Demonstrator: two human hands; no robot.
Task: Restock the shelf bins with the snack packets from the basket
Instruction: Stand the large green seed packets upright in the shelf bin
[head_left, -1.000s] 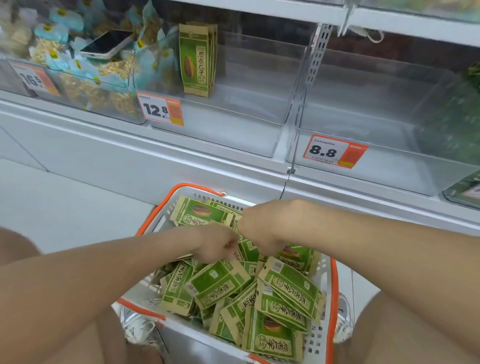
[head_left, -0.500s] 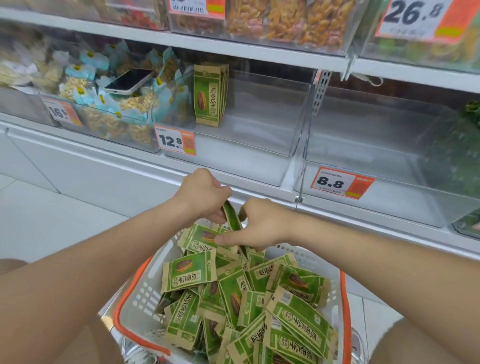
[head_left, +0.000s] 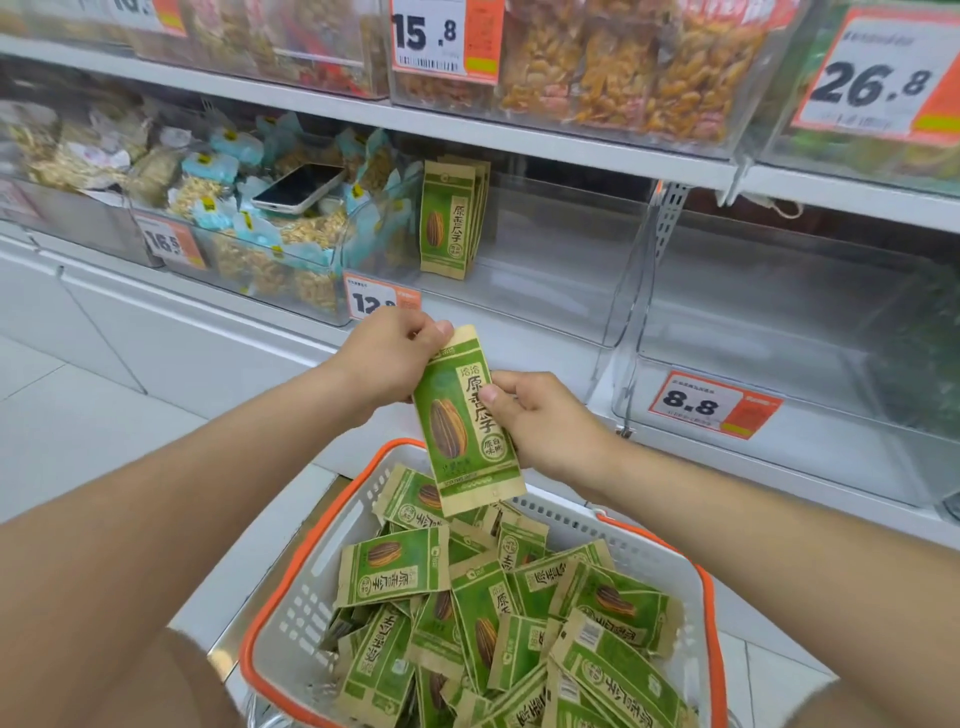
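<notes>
Both hands (head_left: 387, 356) (head_left: 545, 423) pinch one green, tan-edged packet (head_left: 457, 431) picturing a striped seed.

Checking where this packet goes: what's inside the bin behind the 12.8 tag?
A few green packets stand upright at the left end of the bin; the front one hides how many. Rest looks bare.

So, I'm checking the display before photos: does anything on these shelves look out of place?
Yes. A white-edged smartphone with a dark screen lies atop the pale blue snack packets in the clear plastic bin tagged 16.5; it is not stock.
</notes>
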